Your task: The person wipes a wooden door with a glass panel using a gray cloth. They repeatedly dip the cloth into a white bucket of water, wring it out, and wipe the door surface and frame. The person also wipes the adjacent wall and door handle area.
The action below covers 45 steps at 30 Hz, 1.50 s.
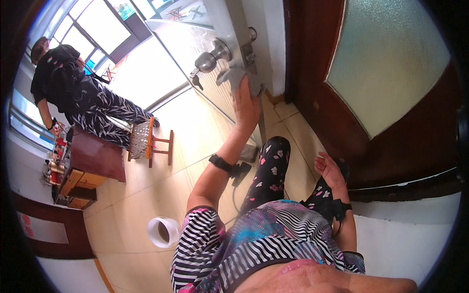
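My left hand point(247, 108) presses a grey cloth point(231, 77) against the edge of a light metal door point(229, 22), just below its round metal knob point(207, 61). Part of the cloth is hidden behind my fingers. Keys point(197, 81) hang from the knob's lock, close to the cloth. Set in the door's edge is a latch plate point(248, 53), above my fingertips. My right hand point(331, 172) hangs beside my right leg with nothing in it, the fingers loosely bent and apart. Beyond it stands a dark reddish-brown door point(307, 73) with a frosted glass pane point(388, 62).
A white bucket point(153, 234) with murky liquid stands on the tiled floor point(128, 205) at left. Farther off are a folding stool point(150, 143) and a brown wooden cabinet point(97, 154) with small items. Another person point(58, 73) stands beside them, near the windows.
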Available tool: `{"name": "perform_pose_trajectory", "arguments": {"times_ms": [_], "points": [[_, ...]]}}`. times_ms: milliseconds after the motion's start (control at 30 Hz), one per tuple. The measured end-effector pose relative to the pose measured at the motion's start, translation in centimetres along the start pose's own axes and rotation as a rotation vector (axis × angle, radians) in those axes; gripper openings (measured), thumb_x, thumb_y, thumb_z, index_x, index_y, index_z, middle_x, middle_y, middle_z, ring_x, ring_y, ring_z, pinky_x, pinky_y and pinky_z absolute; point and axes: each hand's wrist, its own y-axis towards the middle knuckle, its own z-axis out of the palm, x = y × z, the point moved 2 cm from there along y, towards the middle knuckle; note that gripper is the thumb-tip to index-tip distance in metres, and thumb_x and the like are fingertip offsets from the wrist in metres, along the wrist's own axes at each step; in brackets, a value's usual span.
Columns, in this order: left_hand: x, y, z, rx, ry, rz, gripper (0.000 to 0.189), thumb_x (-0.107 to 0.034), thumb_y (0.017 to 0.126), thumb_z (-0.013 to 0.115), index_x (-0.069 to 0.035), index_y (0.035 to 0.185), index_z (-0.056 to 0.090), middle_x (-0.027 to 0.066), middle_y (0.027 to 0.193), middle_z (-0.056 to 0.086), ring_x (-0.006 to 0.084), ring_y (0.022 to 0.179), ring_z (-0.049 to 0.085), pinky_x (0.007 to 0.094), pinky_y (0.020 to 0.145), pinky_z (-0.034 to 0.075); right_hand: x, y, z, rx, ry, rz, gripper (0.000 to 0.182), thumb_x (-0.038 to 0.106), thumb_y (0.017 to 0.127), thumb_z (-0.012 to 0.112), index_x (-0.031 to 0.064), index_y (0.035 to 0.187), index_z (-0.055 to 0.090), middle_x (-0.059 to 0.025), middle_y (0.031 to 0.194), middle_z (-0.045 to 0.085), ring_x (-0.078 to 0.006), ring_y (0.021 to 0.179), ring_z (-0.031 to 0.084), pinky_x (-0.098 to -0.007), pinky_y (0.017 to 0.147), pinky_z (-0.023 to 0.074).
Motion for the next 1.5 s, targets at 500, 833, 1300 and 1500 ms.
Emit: {"name": "perform_pose_trajectory", "arguments": {"times_ms": [500,833,1300,1500], "points": [[-0.9,3.5,1.2,-0.438,-0.198,-0.229,0.060,0.000,0.069,0.063,0.001,0.124,0.037,0.0156,0.119,0.041,0.0293,0.116,0.040,0.0373,0.105,0.027,0.2,0.4,0.2,0.020,0.002,-0.004,0.042,0.025,0.097,0.054,0.0046,0.133,0.047,-0.0094,0.114,0.064,-0.0163,0.098,0.064,-0.0335,0.091,0.0499],[9.4,-12.8,4.7,0.097,0.048,-0.546,0.053,-0.005,0.070,0.066,-0.001,0.117,0.044,0.0195,0.106,0.053,0.0366,0.105,0.052,0.0402,0.094,0.041,0.5,1.0,1.0,0.030,0.030,0.054,0.044,0.026,0.096,0.055,0.0039,0.133,0.046,-0.0117,0.119,0.062,-0.0186,0.105,0.062,-0.0347,0.094,0.0478],[16.7,-23.0,-7.2,0.131,-0.503,-1.285,0.051,-0.007,0.079,0.058,-0.001,0.125,0.038,0.0147,0.103,0.059,0.0220,0.080,0.062,0.0307,0.062,0.050,0.3,4.8,1.6,0.049,0.091,0.112,0.042,0.029,0.096,0.054,0.0065,0.131,0.049,-0.0099,0.118,0.062,-0.0192,0.104,0.059,-0.0346,0.093,0.0473],[11.8,-31.1,-13.4,0.265,-0.294,-1.737,0.057,-0.009,0.080,0.063,-0.010,0.131,0.039,0.0137,0.105,0.059,0.0248,0.091,0.061,0.0384,0.068,0.051,1.1,7.5,1.2,0.113,0.156,0.229,0.040,0.030,0.097,0.052,0.0087,0.131,0.050,-0.0111,0.119,0.061,-0.0200,0.104,0.059,-0.0370,0.093,0.0477]]}}
